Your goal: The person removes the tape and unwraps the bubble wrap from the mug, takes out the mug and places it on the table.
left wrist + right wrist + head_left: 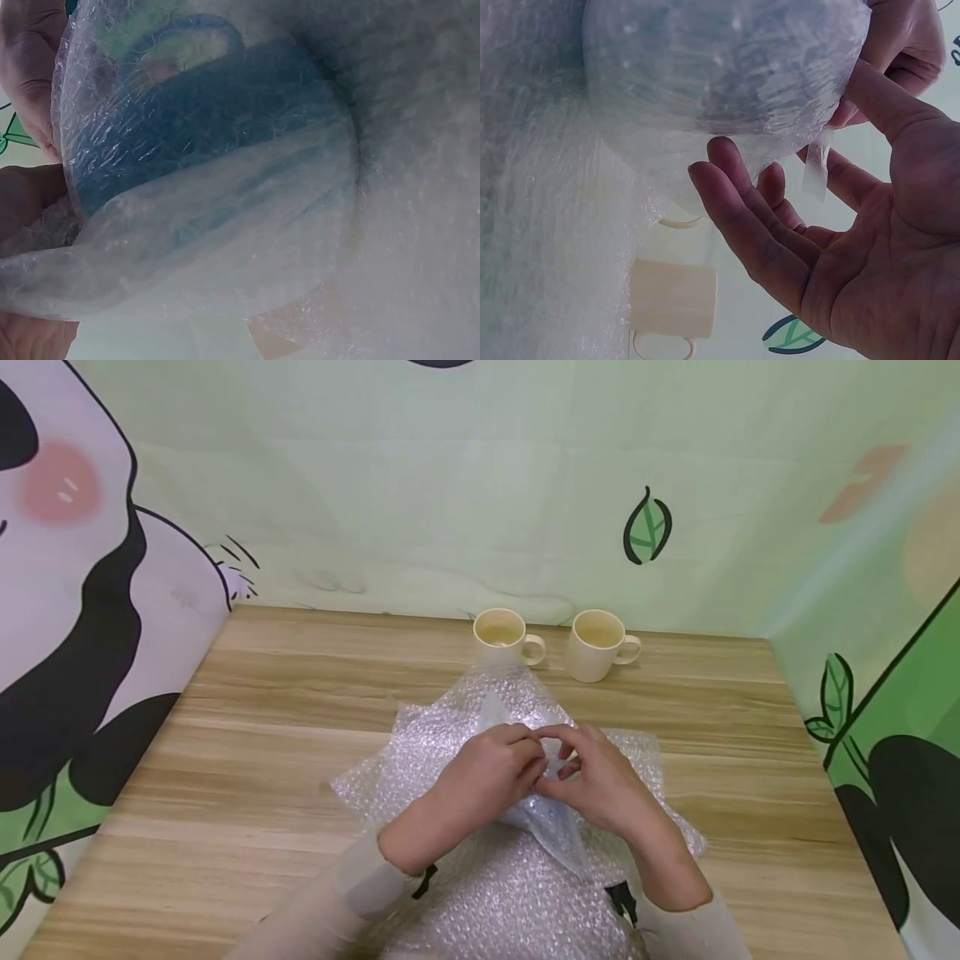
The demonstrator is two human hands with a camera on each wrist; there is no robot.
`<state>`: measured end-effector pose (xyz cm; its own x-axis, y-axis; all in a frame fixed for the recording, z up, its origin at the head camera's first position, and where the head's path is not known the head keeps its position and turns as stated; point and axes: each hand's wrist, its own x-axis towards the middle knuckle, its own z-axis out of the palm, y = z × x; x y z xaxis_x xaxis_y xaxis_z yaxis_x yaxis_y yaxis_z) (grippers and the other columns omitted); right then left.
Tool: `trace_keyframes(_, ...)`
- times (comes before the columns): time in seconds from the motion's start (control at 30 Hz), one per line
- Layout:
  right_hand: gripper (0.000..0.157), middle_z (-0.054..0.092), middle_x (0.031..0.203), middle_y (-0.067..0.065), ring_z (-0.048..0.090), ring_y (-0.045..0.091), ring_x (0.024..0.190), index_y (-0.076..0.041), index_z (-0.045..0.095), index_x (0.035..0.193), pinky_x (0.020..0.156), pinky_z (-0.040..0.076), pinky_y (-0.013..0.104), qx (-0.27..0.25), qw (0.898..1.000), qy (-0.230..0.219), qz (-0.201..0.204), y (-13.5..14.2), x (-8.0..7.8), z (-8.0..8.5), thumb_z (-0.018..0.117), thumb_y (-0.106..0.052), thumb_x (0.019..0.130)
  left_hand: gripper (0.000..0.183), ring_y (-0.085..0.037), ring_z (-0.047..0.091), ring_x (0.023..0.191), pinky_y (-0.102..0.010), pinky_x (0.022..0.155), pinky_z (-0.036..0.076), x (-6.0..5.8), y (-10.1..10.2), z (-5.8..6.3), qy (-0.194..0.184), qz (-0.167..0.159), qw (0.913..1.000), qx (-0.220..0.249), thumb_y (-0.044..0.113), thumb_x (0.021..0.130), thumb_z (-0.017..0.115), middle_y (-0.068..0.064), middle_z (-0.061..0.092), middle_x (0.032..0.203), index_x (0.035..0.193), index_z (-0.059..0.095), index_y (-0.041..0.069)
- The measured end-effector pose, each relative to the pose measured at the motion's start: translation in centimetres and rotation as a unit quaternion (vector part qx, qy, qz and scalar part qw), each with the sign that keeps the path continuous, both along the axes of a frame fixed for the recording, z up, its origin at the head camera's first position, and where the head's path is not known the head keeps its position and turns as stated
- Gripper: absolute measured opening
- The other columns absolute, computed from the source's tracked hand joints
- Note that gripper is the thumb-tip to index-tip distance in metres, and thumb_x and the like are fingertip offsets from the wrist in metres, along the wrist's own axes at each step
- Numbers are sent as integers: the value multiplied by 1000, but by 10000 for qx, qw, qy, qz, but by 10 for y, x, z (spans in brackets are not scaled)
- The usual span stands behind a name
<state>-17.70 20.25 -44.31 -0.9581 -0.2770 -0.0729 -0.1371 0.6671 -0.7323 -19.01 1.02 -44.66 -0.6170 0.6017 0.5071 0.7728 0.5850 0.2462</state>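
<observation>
bubble wrap (502, 902) veils blue mug (217, 105); left hand (495, 766) pinches wrap; right hand (600, 781), grip unclear.

From the head we look forward-down across the table (262, 735); from each wrist we face the same bubble wrap (487, 897) closely.

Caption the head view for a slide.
Left fingers and right fingers work at a bubble-wrapped bundle, two cream mugs behind.

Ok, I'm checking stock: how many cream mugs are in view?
2: the left mug, behind the bubble wrap, and the right mug, both at the back of the table. Wrapping could hide more.
</observation>
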Motion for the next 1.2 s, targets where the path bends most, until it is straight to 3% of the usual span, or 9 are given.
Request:
trace_keyframes(0.37, 58, 58, 109, 8, 67, 22, 94, -26, 65, 136, 72, 55, 31, -29, 9999, -133, -25, 0, 1, 1, 87, -23, 83, 6, -12, 69, 85, -23, 77, 59, 0, -1, -2, -82, 5, 9995, 306, 7, 93, 73, 2, 74, 89, 89, 75, 10)
trace_keyframes(0.5, 58, 57, 106, 8, 66, 22, 92, -25, 65, 136, 70, 53, 30, -2, 10000, -84, -4, 0, 1, 1, 87, -23, 83, 2, -13, 70, 92, -24, 81, 60, 1, -4, 0, -241, 3, 9994, 233, 10, 93, 74, 1, 75, 96, 94, 75, 9)
trace_keyframes(0.6, 57, 57, 105, 8, 65, 22, 90, -25, 65, 136, 70, 52, 30, 16, 10000, -54, -5, 0, 1, 2, 87, -24, 83, 11, -16, 71, 99, -27, 85, 61, 3, -7, 2, -292, 41, 9995, 116, 10, 91, 76, -2, 75, 104, 101, 75, 7)
trace_keyframes(0.83, 59, 55, 107, 7, 66, 23, 97, -27, 65, 136, 71, 54, 31, -46, 9998, -181, -38, -1, 1, 2, 89, -33, 82, 28, -21, 71, 103, -29, 90, 61, 5, -17, 8, -416, 320, 9986, -19, 4, 82, 80, -5, 72, 113, 110, 75, 4)
trace_keyframes(1.2, 61, 58, 106, 4, 63, 19, 93, -31, 65, 136, 74, 51, 32, 36, 9999, -84, -112, -1, 1, 0, 89, -37, 81, 25, -19, 72, 104, -30, 88, 61, 6, -37, 11, -299, 854, 9954, 315, 3, 84, 81, -1, 75, 110, 108, 78, 10)
